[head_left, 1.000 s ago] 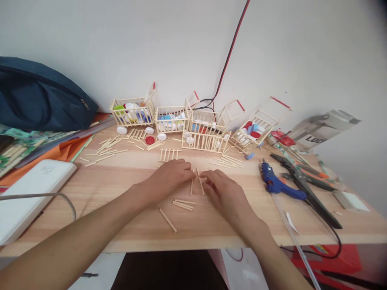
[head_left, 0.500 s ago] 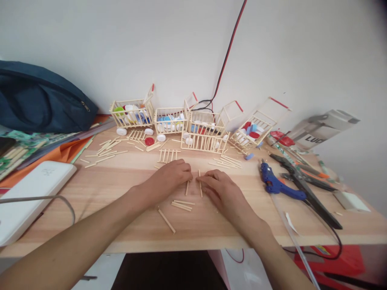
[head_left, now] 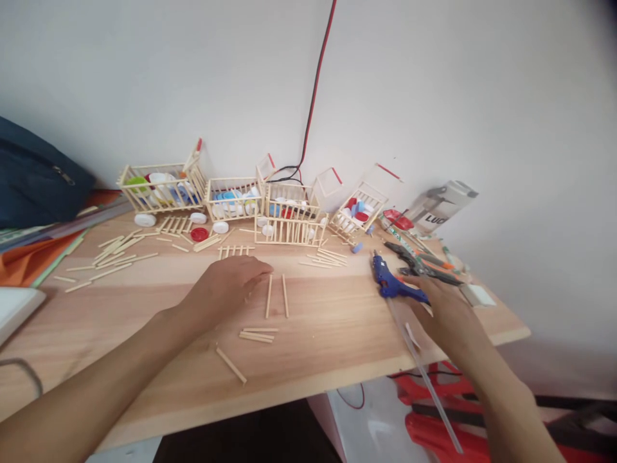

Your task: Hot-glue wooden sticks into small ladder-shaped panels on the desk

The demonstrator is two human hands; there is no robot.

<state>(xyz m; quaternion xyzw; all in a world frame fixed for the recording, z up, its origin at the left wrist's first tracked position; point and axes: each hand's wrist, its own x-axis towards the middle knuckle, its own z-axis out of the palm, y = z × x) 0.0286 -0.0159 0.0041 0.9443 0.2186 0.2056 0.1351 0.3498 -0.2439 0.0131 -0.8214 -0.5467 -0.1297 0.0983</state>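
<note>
My left hand [head_left: 229,283] rests over the table with its fingers stretched out, their tips by the upper end of a thin wooden stick [head_left: 268,297]. A second stick [head_left: 285,296] lies nearly parallel to it, a small gap apart. My right hand [head_left: 446,312] is at the handle of a blue glue gun [head_left: 393,283], thumb and fingers spread on either side; a firm grip does not show. From the gun's rear a long clear glue stick [head_left: 429,386] runs past the table edge. Several cut sticks [head_left: 258,336] and one slanted stick [head_left: 231,364] lie nearer me.
Along the wall stand small stick-built carts [head_left: 164,193] filled with bottle caps. A ladder-like stick panel [head_left: 234,251] and loose sticks [head_left: 113,254] lie before them. Pliers-like tools [head_left: 429,267] and a white block [head_left: 477,295] are at right; a dark blue bag [head_left: 38,173] at left.
My right hand has left the stick and moved right to the glue gun. My left hand has let go of its stick. The view has turned to the right.
</note>
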